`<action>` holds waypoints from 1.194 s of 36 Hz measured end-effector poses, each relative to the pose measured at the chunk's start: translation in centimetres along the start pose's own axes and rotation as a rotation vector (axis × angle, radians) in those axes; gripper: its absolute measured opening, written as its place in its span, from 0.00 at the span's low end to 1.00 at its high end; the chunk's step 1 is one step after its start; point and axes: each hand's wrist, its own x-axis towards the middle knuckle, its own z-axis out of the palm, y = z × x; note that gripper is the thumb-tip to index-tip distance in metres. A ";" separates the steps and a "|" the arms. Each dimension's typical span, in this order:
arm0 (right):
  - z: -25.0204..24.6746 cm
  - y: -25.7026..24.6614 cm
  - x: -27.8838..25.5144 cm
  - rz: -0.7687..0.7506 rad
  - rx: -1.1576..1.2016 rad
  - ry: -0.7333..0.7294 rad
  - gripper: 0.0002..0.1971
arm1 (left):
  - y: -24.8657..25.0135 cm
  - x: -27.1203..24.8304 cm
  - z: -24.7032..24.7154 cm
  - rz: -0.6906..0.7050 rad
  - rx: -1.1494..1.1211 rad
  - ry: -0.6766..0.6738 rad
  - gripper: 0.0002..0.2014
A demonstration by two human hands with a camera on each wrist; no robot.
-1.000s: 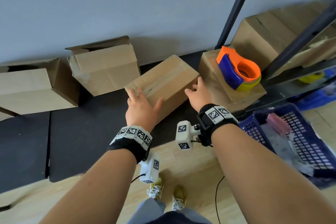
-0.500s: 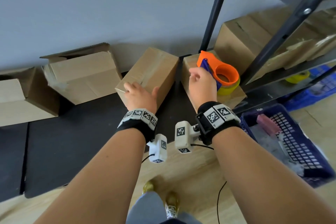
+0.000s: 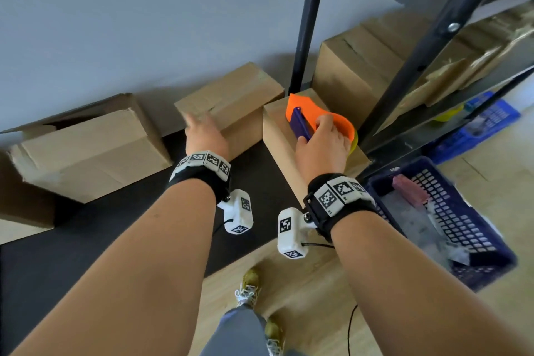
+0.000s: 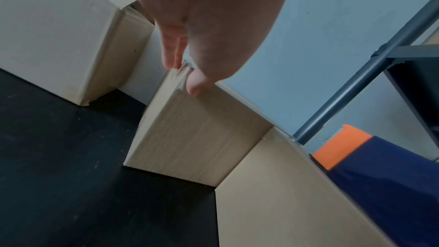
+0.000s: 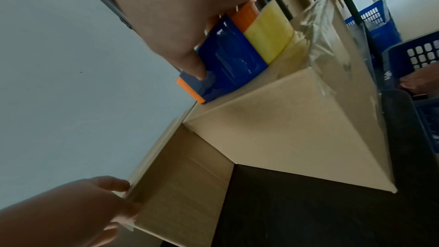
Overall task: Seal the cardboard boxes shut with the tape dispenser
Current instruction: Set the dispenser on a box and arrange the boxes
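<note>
An orange and blue tape dispenser [image 3: 300, 113] with a yellow roll stands on a closed cardboard box [image 3: 278, 139] beside the shelf post. My right hand [image 3: 320, 141] grips the dispenser from above; in the right wrist view the thumb [image 5: 192, 63] presses its blue side [image 5: 232, 57]. To its left a second closed box [image 3: 239, 95] stands against the wall. My left hand [image 3: 202, 133] rests on that box's near top corner, fingers [image 4: 173, 53] straight over the top and thumb on the front face [image 4: 197, 134].
An open-flapped box [image 3: 86, 147] lies to the left on the black mat [image 3: 115, 240]. A black shelf post [image 3: 303, 23] rises behind the dispenser, with a large box [image 3: 361, 72] on the low shelf. A blue basket [image 3: 491, 257] sits on the floor at right.
My right hand left the middle box, reached right and took hold of the tape dispenser. The left hand slid the middle box back toward the wall.
</note>
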 end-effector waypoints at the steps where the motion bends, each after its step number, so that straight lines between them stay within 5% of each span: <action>1: 0.1 -0.1 0.1 0.016 0.002 0.007 0.21 | 0.0 0.5 -0.1 0.014 0.006 0.019 0.18; 12: 0.2 -0.1 0.9 0.104 0.112 0.001 0.15 | 2.6 4.5 0.9 0.180 -0.017 -0.100 0.30; 28: 0.5 -0.3 1.2 0.054 0.102 0.085 0.20 | 1.5 3.6 -0.1 0.191 0.056 -0.095 0.30; 36: 0.2 -3.3 -1.0 -0.142 0.155 0.183 0.15 | -2.9 -0.5 -2.4 0.297 0.069 0.102 0.27; 43: 1.0 -7.3 -3.5 -0.315 0.126 -0.086 0.20 | -8.9 -2.3 -6.2 0.321 0.092 0.338 0.25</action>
